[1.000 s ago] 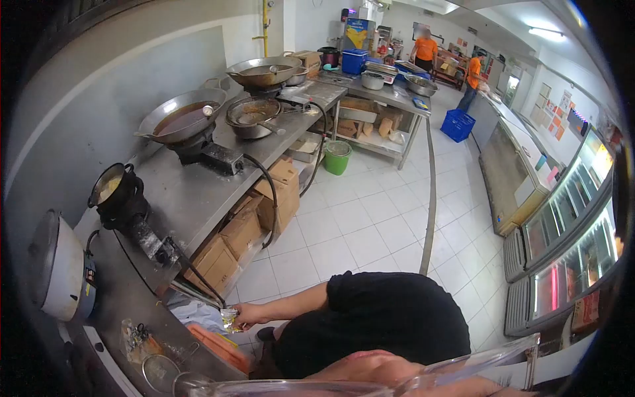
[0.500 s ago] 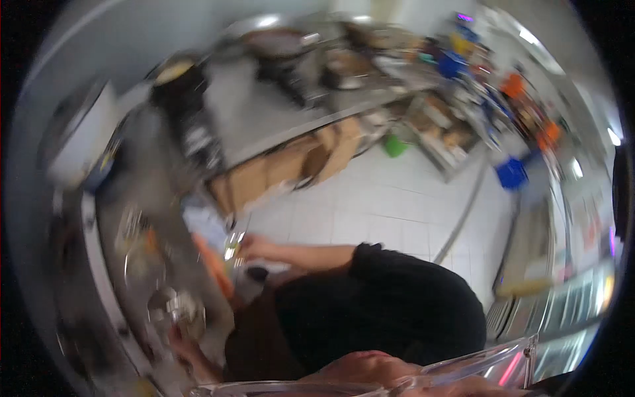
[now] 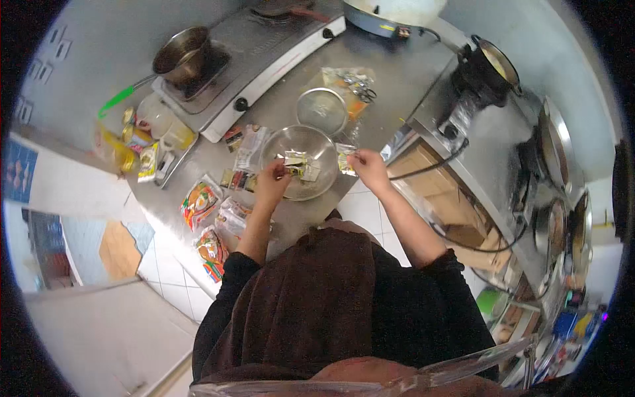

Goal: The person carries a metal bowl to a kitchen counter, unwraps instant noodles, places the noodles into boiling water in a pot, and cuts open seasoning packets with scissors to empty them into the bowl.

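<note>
A round metal bowl [image 3: 320, 134] stands on the steel counter, holding several small yellow-and-silver sachets [image 3: 309, 172]. Over its left side my left hand [image 3: 272, 182] has its fingers pinched at a small sachet. To the right of the bowl, my right hand [image 3: 370, 169] grips a small yellow-and-silver packet [image 3: 344, 159] by its edge. Just behind the bowl sits a round glass lid or dish [image 3: 321, 110]. A clear plastic bag [image 3: 251, 149] and dark small packets [image 3: 238, 180] lie against the bowl's left side.
Red-and-white food packets [image 3: 200, 200] lie at the counter's left front. A stove [image 3: 264, 73] carries a pot [image 3: 182, 55] with a green handle. Scissors [image 3: 366, 93] lie beyond the glass item. At the right are a black cooker [image 3: 489, 71], a hanging cable [image 3: 423, 171] and cardboard [image 3: 446, 188].
The view has swung round and is sharper, with the bowl now central. My right hand has come to the bowl's right side with the packet; my left hand is now over the bowl.
</note>
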`<state>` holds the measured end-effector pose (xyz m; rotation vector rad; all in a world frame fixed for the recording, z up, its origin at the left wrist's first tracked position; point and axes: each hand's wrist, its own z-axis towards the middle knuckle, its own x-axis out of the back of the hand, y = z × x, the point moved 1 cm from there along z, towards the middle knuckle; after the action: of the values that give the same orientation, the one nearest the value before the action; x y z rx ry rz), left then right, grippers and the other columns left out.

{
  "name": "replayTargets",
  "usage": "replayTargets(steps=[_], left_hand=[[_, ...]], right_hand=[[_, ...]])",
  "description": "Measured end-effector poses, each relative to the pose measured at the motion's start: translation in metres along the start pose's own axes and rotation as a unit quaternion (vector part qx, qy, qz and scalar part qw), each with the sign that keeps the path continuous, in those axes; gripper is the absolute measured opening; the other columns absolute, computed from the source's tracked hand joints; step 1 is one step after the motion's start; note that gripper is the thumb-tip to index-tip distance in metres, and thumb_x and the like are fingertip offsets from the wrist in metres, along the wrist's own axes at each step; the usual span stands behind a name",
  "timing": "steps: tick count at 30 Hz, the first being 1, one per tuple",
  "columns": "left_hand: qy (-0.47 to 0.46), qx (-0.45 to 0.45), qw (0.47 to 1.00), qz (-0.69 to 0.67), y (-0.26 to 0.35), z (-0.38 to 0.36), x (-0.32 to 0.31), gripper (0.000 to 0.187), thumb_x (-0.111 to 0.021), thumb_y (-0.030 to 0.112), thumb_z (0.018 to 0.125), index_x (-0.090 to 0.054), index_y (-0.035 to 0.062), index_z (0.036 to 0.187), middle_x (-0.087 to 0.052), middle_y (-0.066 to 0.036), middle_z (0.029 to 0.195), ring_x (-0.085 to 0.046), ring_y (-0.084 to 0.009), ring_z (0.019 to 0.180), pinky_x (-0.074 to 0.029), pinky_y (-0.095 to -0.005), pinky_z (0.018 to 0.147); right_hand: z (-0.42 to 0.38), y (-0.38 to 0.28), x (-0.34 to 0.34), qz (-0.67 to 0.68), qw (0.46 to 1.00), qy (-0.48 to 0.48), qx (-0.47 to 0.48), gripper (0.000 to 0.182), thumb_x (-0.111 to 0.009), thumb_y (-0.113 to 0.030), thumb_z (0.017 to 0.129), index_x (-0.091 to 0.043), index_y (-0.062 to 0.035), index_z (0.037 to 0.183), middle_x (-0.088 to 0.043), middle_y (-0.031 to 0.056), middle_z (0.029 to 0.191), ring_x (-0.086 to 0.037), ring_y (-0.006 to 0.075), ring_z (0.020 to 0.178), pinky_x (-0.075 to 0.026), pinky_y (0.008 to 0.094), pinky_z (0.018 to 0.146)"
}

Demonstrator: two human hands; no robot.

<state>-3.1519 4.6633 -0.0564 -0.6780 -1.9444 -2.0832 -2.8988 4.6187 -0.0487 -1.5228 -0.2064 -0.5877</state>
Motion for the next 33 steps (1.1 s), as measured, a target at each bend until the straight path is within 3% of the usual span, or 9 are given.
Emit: replayTargets(steps=[3, 4, 7, 10, 15, 22, 25, 31, 33], left_hand=[[-0.020, 0.030, 0.999, -0.019, -0.007, 0.004, -0.010, 0.028, -0.063, 0.008, 0.071, -0.060, 0.0010, 0.098, -0.059, -0.008, 0.078, -0.056, -0.0137, 0.070, -0.045, -0.0259, 0.064], [0.006, -0.011, 1.000, 0.017, -0.005, 0.001, -0.013, 0.022, -0.062, 0.013, 0.073, -0.062, 0.0029, 0.093, -0.058, -0.011, 0.077, -0.058, -0.0210, 0.070, -0.045, -0.0293, 0.065], [0.012, -0.018, 0.993, 0.116, 0.030, -0.009, -0.009, 0.018, -0.062, 0.015, 0.074, -0.064, 0.0045, 0.089, -0.060, -0.014, 0.079, -0.058, -0.0291, 0.073, -0.046, -0.0340, 0.067], [0.029, -0.004, 0.992, 0.119, 0.012, -0.014, -0.022, 0.015, -0.061, 0.015, 0.073, -0.065, 0.0052, 0.085, -0.060, -0.015, 0.082, -0.057, -0.0334, 0.079, -0.045, -0.0386, 0.069], [0.054, 0.003, 0.990, 0.133, 0.015, -0.013, -0.025, 0.019, -0.059, 0.009, 0.069, -0.063, 0.0056, 0.087, -0.060, -0.015, 0.085, -0.056, -0.0339, 0.083, -0.045, -0.0409, 0.071], [0.058, -0.020, 0.986, 0.152, -0.002, -0.012, -0.030, 0.014, -0.057, 0.012, 0.073, -0.061, 0.0058, 0.085, -0.058, -0.015, 0.083, -0.056, -0.0338, 0.081, -0.045, -0.0417, 0.070], [0.106, -0.024, 0.986, 0.124, -0.008, -0.013, -0.035, 0.015, -0.057, 0.014, 0.073, -0.061, 0.0066, 0.085, -0.058, -0.014, 0.082, -0.056, -0.0334, 0.079, -0.045, -0.0416, 0.069], [0.102, 0.006, 0.988, 0.118, 0.006, -0.020, -0.021, 0.019, -0.056, 0.012, 0.073, -0.062, 0.0075, 0.090, -0.059, -0.013, 0.080, -0.057, -0.0327, 0.076, -0.046, -0.0409, 0.067], [0.130, -0.005, 0.983, 0.133, 0.004, -0.019, -0.022, 0.020, -0.057, 0.009, 0.072, -0.062, 0.0066, 0.092, -0.060, -0.013, 0.079, -0.058, -0.0326, 0.075, -0.046, -0.0395, 0.066]], right_hand=[[0.031, -0.016, -0.021, -0.129, 0.985, -0.017, 0.112, 0.012, -0.061, -0.010, 0.074, -0.061, 0.0017, 0.075, -0.059, 0.0153, 0.063, -0.057, 0.0247, 0.057, -0.043, 0.0326, 0.054], [0.038, -0.022, -0.026, -0.156, 0.976, -0.051, 0.140, 0.012, -0.062, -0.010, 0.071, -0.063, 0.0005, 0.075, -0.059, 0.0193, 0.073, -0.059, 0.0338, 0.067, -0.045, 0.0381, 0.060], [0.058, -0.023, -0.049, -0.229, 0.952, -0.118, 0.166, 0.012, -0.061, -0.011, 0.071, -0.062, 0.0004, 0.074, -0.059, 0.0204, 0.071, -0.059, 0.0355, 0.069, -0.046, 0.0411, 0.063], [0.069, -0.016, -0.070, -0.340, 0.906, -0.173, 0.183, 0.012, -0.061, -0.010, 0.069, -0.060, 0.0005, 0.074, -0.059, 0.0217, 0.074, -0.058, 0.0367, 0.074, -0.046, 0.0434, 0.067], [0.077, -0.018, -0.085, -0.324, 0.887, -0.172, 0.282, 0.008, -0.057, -0.007, 0.069, -0.058, -0.0002, 0.073, -0.058, 0.0210, 0.076, -0.057, 0.0376, 0.077, -0.045, 0.0443, 0.070], [0.084, -0.019, -0.090, -0.339, 0.872, -0.260, 0.238, 0.006, -0.056, -0.005, 0.068, -0.057, 0.0003, 0.070, -0.056, 0.0198, 0.079, -0.054, 0.0348, 0.084, -0.043, 0.0428, 0.074], [0.085, -0.024, -0.089, -0.266, 0.875, -0.262, 0.309, 0.009, -0.058, -0.008, 0.068, -0.060, -0.0005, 0.073, -0.057, 0.0202, 0.076, -0.055, 0.0354, 0.081, -0.043, 0.0433, 0.073], [0.087, -0.030, -0.088, -0.373, 0.854, -0.283, 0.227, 0.013, -0.056, -0.010, 0.073, -0.060, 0.0018, 0.076, -0.059, 0.0208, 0.078, -0.056, 0.0369, 0.078, -0.044, 0.0426, 0.070], [0.090, -0.027, -0.086, -0.304, 0.875, -0.284, 0.247, 0.015, -0.054, -0.010, 0.074, -0.060, 0.0016, 0.082, -0.059, 0.0207, 0.077, -0.058, 0.0370, 0.076, -0.045, 0.0422, 0.067]])
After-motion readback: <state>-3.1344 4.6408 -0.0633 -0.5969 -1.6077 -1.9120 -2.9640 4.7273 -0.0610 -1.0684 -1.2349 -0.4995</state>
